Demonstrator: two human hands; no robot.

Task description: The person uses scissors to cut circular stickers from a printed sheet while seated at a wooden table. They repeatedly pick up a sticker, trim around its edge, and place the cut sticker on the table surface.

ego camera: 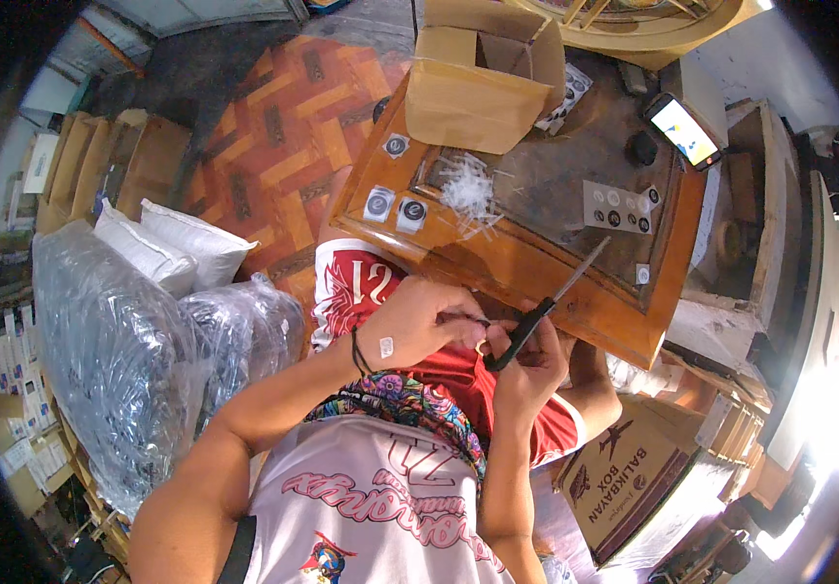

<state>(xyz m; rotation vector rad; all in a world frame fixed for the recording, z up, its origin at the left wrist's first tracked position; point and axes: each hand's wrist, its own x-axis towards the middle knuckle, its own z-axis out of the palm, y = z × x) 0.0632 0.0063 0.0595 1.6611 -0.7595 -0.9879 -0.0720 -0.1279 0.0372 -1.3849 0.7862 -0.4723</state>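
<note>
My right hand (pixel 532 361) holds a pair of scissors (pixel 521 336) by the black handles, their narrow metal blades together and directed up over the table edge. Close beside it, above my lap, my left hand (pixel 419 321) pinches something small and dark at its fingertips; the fingers mostly hide it. A small sticker is on the back of this hand. On the wooden table (pixel 492 270) lie a heap of thin clear-white strips (pixel 467 190), several square pieces with round dark emblems (pixel 412 212) and a sheet of round stickers (pixel 616 208).
An open cardboard box (pixel 478 95) stands at the table's far side. A lit phone (pixel 682 131) leans at the right, near a round black object (pixel 640 148). Plastic-wrapped bundles (pixel 120 350) and white sacks (pixel 196 248) stand at the left, a large carton (pixel 627 474) at lower right.
</note>
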